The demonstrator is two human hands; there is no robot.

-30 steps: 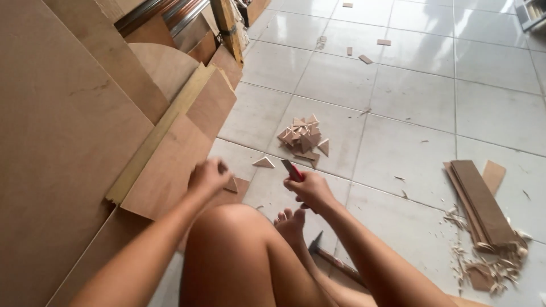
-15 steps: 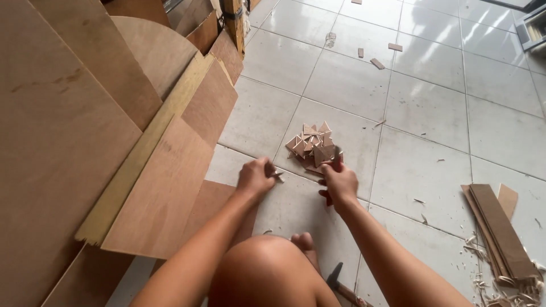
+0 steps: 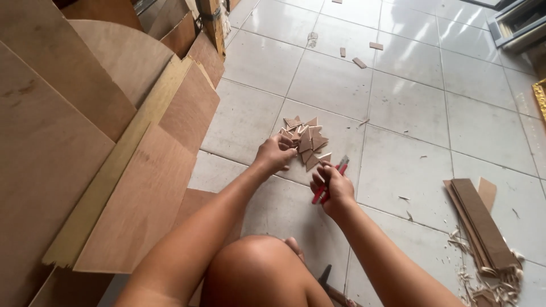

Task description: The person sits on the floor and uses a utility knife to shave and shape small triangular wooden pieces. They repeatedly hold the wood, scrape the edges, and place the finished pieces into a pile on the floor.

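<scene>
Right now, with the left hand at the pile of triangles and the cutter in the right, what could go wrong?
1. The right hand grips a red cutter close to the left hand; if its blade is out, a slip could nick the fingers.
2. The left hand is at the loose pile of wooden triangles; a nudge could scatter them over the tile floor.
3. Splintered wood scraps lie near the bare knee; splinters are possible.
</scene>
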